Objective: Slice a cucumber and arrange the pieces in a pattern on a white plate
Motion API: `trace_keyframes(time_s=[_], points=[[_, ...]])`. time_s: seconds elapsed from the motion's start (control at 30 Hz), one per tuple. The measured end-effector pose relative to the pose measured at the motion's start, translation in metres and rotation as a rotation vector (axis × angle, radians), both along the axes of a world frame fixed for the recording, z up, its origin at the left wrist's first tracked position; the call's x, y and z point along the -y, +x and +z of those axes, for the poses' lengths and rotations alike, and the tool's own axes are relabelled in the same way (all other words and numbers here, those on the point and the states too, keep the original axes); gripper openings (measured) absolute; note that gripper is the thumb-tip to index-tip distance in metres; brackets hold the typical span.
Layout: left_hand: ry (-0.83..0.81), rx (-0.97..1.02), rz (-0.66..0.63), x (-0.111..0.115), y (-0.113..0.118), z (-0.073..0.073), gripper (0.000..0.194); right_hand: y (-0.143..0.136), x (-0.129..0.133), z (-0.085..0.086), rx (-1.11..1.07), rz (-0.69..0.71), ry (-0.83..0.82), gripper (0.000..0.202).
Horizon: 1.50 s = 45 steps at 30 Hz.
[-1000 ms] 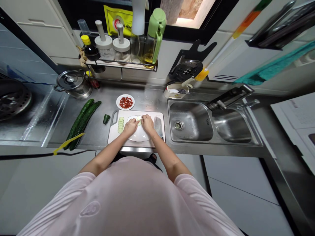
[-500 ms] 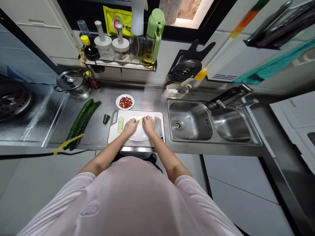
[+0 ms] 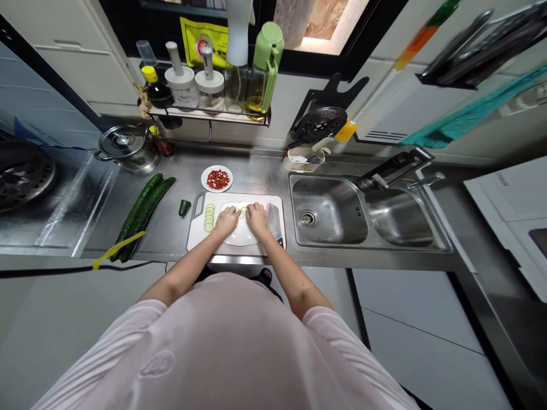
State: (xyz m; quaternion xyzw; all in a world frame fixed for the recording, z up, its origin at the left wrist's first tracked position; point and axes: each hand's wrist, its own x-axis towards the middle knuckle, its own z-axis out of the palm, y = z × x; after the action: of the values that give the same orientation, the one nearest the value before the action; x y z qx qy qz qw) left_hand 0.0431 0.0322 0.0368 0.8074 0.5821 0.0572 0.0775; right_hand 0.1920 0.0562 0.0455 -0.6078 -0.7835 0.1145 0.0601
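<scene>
A white plate (image 3: 241,236) rests on the white cutting board (image 3: 200,236), with a few pale green cucumber slices (image 3: 242,207) near its far edge. My left hand (image 3: 227,220) is over the plate's left side, fingers curled at the slices. From the right, my right hand (image 3: 257,217) touches the slices with bent fingers. Both hands are closed, their fingertips partly hidden. A row of several cucumber slices (image 3: 209,217) lies on the board's left part. The cleaver (image 3: 274,221) lies flat at the board's right edge, beside my right hand.
Whole cucumbers (image 3: 147,210) and a cucumber end (image 3: 184,208) lie left of the board. Behind it is a small plate of red pieces (image 3: 217,179). A lidded pot (image 3: 128,149) stands back left, a double sink (image 3: 329,210) is at the right, and a bottle shelf (image 3: 209,115) hangs above.
The camera view has shifted slightly. Both hands stay at the slices over the plate, with hardly any visible movement.
</scene>
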Motion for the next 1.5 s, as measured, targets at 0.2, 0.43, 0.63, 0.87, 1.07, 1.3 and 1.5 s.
trace_keyframes(time_s=[0.2,0.43,0.63,0.87,1.07,1.3,1.5], points=[[-0.009,0.006,0.002,0.000,0.000,0.001,0.035,-0.004,0.008,0.000,0.000,0.011,0.025,0.027],[0.008,-0.010,-0.008,0.000,0.000,0.000,0.035,-0.007,0.008,0.001,0.019,0.011,0.002,0.028],[0.001,-0.013,0.001,0.002,0.000,0.003,0.035,-0.008,0.010,0.004,0.037,-0.008,-0.022,0.028],[-0.028,0.017,0.019,0.002,0.002,0.006,0.035,-0.009,0.010,0.007,0.038,-0.024,-0.039,0.028],[-0.061,0.095,0.111,0.001,0.001,0.008,0.035,-0.007,0.008,0.007,0.003,-0.024,-0.058,0.029],[-0.040,0.094,0.100,0.007,-0.001,0.008,0.036,-0.005,0.014,0.005,-0.027,-0.006,-0.010,0.027],[-0.041,0.059,0.084,0.009,0.000,0.008,0.037,-0.007,0.013,0.008,0.021,0.009,-0.051,0.030]])
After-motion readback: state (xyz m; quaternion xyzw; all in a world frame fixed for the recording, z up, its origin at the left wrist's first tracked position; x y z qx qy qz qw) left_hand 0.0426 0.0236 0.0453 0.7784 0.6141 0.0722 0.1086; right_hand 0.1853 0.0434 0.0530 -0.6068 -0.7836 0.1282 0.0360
